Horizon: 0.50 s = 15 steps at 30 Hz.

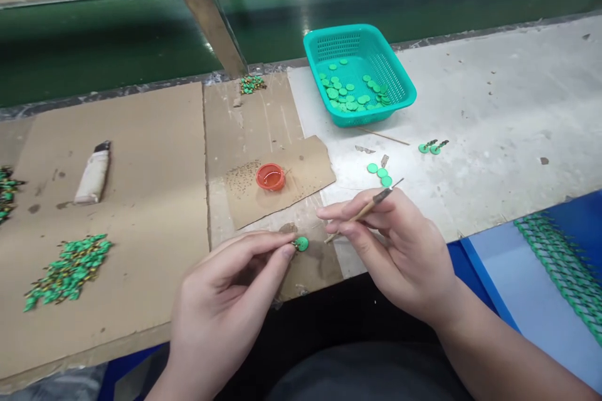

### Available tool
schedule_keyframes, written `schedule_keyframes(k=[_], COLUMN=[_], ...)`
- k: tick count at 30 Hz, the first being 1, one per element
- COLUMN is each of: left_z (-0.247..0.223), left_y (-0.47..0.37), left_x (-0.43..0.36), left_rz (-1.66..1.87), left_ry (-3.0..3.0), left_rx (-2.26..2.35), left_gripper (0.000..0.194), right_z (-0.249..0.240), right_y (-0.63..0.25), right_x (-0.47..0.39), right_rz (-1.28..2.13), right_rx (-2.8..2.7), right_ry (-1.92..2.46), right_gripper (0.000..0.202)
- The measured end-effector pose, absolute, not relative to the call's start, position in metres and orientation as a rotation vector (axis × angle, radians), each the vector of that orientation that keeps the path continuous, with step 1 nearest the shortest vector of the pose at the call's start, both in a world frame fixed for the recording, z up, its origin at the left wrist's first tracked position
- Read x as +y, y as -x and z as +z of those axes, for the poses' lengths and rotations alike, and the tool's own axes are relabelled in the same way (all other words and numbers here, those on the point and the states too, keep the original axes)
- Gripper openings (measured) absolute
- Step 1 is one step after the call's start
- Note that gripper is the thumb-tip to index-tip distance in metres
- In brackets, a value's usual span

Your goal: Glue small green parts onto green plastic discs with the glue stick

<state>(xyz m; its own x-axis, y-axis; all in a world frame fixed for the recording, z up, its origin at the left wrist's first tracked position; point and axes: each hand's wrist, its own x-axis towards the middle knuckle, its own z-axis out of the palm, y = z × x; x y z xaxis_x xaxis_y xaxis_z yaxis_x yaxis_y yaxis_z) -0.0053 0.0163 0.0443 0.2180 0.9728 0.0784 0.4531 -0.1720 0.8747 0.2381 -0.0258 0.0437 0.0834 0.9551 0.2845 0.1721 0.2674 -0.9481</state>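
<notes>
My left hand point(230, 294) pinches a small piece between thumb and forefinger, with a round green disc point(303, 244) showing past the fingertips. My right hand point(407, 260) is closed around a thin wooden stick point(362, 212), which has a dark wrapped section and a fine tip pointing up and right. The stick's lower end is near the green disc, apart from it. Beyond both hands, a small orange-red cup point(270, 177) rests on a cardboard scrap point(305, 169) among scattered tiny grains. A few loose green discs point(382, 173) lie just past my right hand.
A teal basket point(409, 97) holding several green discs stands at the back. Two discs with attached dark pieces point(430, 147) lie to the right. Leftward are a pile of green-and-gold pieces point(70, 266) and a white-wrapped tool point(94, 175). A metal post point(207, 12) rises behind.
</notes>
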Motion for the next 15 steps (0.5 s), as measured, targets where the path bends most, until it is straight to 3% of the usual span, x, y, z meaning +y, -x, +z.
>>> schedule_keyframes(k=[15], left_z=[0.0466], left_y=[0.0020], left_x=[0.0157], left_rz=[0.856], left_ry=[-1.909], left_rx=[1.374], left_gripper=[0.005], right_z=[0.0420], right_y=[-0.2447], right_x=[-0.0284], right_rz=[0.729], right_rx=[-1.470], right_ry=[1.199], right_gripper=[0.012])
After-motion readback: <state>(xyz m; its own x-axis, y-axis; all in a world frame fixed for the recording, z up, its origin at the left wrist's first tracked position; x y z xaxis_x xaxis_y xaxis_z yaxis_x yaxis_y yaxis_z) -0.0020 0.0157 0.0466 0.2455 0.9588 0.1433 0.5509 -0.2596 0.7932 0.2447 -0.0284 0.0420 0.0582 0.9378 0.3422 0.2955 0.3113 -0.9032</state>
